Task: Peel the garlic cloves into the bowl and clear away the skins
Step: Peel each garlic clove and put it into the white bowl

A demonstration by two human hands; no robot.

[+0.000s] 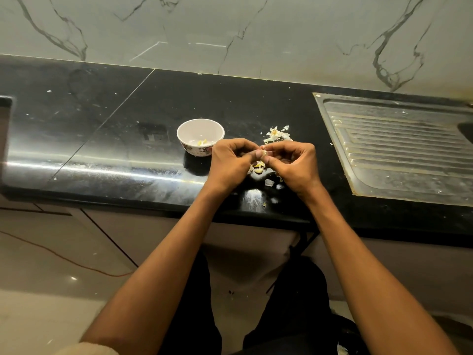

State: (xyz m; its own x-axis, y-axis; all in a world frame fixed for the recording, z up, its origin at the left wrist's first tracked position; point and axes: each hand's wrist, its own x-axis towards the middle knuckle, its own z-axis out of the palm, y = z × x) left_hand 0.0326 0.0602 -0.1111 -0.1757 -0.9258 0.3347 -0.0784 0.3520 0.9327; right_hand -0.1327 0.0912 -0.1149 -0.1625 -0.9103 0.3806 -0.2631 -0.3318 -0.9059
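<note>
My left hand (230,162) and my right hand (294,165) meet over the black counter, fingertips pinching one small garlic clove (263,152) between them. Most of the clove is hidden by my fingers. Under my hands lie loose cloves and skin bits (258,167). A white bowl (202,125) with a flowered outside stands just left of my left hand and holds a few peeled pieces (202,142). A pile of papery garlic skins (277,134) lies behind my right hand.
The black counter (115,129) runs left to right, with a steel sink drainboard (399,147) at the right. A marble wall (230,32) backs it. Small skin flakes (271,183) dot the counter's front edge near my wrists.
</note>
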